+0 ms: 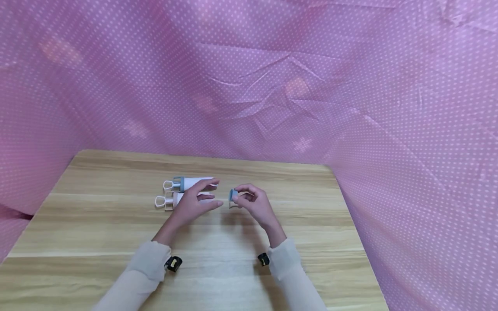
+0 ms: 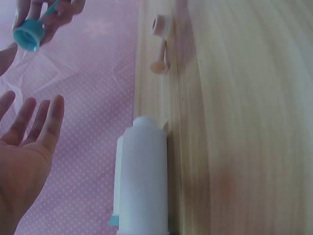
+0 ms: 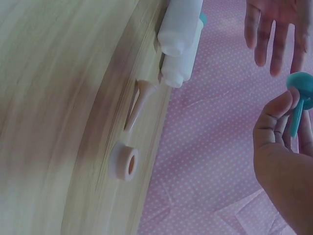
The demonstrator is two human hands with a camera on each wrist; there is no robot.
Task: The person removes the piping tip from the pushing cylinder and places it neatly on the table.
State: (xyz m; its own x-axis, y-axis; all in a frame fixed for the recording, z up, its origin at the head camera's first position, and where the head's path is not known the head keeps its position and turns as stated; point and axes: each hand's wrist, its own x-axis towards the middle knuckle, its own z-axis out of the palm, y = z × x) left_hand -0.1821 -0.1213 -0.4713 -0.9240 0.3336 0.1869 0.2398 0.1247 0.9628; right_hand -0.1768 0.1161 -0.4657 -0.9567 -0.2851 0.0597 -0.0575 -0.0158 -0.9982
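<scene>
My right hand (image 1: 254, 205) pinches a small teal cap-like piece (image 1: 233, 195) between thumb and fingertips, held above the table. Seen from the right wrist, that teal piece (image 3: 299, 87) has a round cup end and a slim stem. Opposite it, my left hand (image 1: 194, 202) is spread with fingers extended and the palm free, as the left wrist view also shows. Beneath and beyond the left hand lie two white syringe-like tubes with loop handles. The far tube (image 1: 192, 182) has a teal collar, the near tube (image 1: 179, 198) a pale pinkish one; my left hand partly covers both.
On the wooden table (image 1: 210, 268), a pink ring-shaped piece (image 3: 127, 162) and a pink flared stem piece (image 3: 139, 104) lie past the tubes' nozzle ends. Pink dotted cloth (image 1: 249, 108) hangs around the table's back and sides. Each wrist carries a small black camera (image 1: 173, 263).
</scene>
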